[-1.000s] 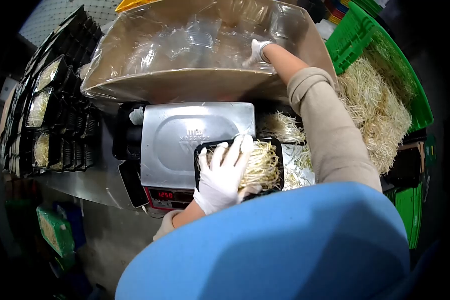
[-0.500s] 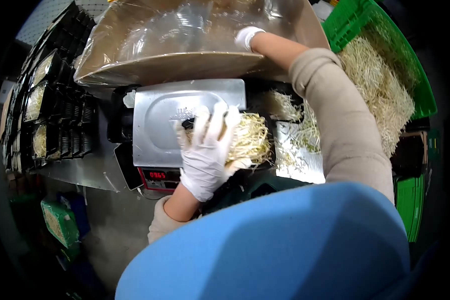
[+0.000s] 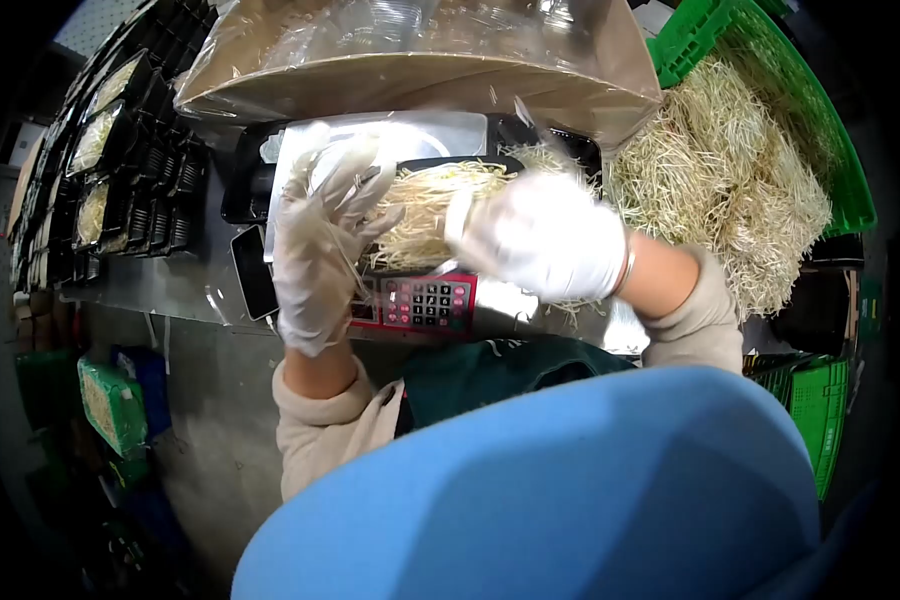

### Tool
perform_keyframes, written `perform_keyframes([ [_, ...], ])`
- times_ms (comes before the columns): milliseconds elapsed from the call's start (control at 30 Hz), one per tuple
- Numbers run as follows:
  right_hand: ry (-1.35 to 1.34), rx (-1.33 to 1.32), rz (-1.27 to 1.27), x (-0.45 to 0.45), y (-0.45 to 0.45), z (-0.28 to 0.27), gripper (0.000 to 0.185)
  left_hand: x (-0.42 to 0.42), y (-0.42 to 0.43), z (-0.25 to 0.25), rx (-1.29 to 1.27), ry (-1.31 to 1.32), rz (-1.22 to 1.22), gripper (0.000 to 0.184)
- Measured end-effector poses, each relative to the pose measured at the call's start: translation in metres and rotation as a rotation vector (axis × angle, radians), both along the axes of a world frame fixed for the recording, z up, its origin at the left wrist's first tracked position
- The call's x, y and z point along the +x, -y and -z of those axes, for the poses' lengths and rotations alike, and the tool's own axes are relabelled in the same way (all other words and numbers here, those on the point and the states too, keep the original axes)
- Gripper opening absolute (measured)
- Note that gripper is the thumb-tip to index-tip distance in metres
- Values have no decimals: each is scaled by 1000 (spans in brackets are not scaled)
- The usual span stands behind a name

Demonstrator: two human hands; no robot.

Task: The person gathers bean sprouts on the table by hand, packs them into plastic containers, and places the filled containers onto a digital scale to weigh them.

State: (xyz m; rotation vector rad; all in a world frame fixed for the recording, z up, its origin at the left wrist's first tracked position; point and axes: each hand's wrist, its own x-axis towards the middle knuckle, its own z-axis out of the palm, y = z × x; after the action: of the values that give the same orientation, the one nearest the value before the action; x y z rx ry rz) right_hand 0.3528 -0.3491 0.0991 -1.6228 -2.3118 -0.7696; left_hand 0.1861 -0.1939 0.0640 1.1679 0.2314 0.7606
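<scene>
A black tray of bean sprouts (image 3: pixel 425 205) lies on the metal scale (image 3: pixel 300 145), its front side partly hidden by my hands. My left hand (image 3: pixel 315 255), in a white glove, is at the tray's left end with its fingers apart. Over the tray's right end is my gloved right hand (image 3: pixel 555 235), blurred by motion, its fingers curled in. A thin, shiny, see-through edge (image 3: pixel 526 115) shows above that hand; what it belongs to I cannot make out. Below the tray sits the scale's red keypad (image 3: pixel 425 302).
At the back stands a cardboard box (image 3: pixel 420 85) lined with plastic, holding clear plastic pieces. A green crate (image 3: pixel 840 150) heaped with sprouts is at right. Stacked black trays (image 3: pixel 155 185) rise at left, some filled. A phone (image 3: pixel 254 272) lies left of the scale.
My right hand has come out of the cardboard box, down to the tray's right end. My left hand has moved left, and the sprout tray now lies further left over the scale.
</scene>
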Motion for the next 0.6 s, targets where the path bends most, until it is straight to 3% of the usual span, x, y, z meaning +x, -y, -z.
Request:
perform_keyframes([
  [33,-69,94,-135,-13,3,11,26,-1,-8,8,-52,-33,-81,52],
  [100,-286,-196,-127,-7,24,-9,59,-7,0,8,42,37,-124,39],
  [133,-414,2,-3,0,34,-10,65,-11,3,8,44,41,-123,39],
  [200,-717,223,181,4,49,6,64,-17,7,12,215,3,-4,42],
  [300,-1269,100,190,-9,50,65,58,-23,13,33,107,-191,42,38],
  [333,-1332,142,260,-10,42,67,50,-16,6,20,270,-171,121,28],
  [367,-1395,166,327,-4,34,60,36,-13,-10,28,394,-117,96,23],
  [433,-1599,199,398,14,15,61,24,9,-18,15,556,-448,-151,24],
  [467,-1356,249,415,34,4,80,22,20,-23,23,632,-408,-224,23],
  [500,-1113,296,429,48,-3,100,20,37,-42,61,582,-189,-230,22],
  [533,-908,237,500,47,-9,101,17,39,-42,60,485,-410,-206,22],
  [567,-1039,266,560,50,-17,130,15,41,-41,60,380,-630,-179,22],
  [600,-1055,280,563,51,-18,137,15,43,-47,72,377,-629,-173,22],
])
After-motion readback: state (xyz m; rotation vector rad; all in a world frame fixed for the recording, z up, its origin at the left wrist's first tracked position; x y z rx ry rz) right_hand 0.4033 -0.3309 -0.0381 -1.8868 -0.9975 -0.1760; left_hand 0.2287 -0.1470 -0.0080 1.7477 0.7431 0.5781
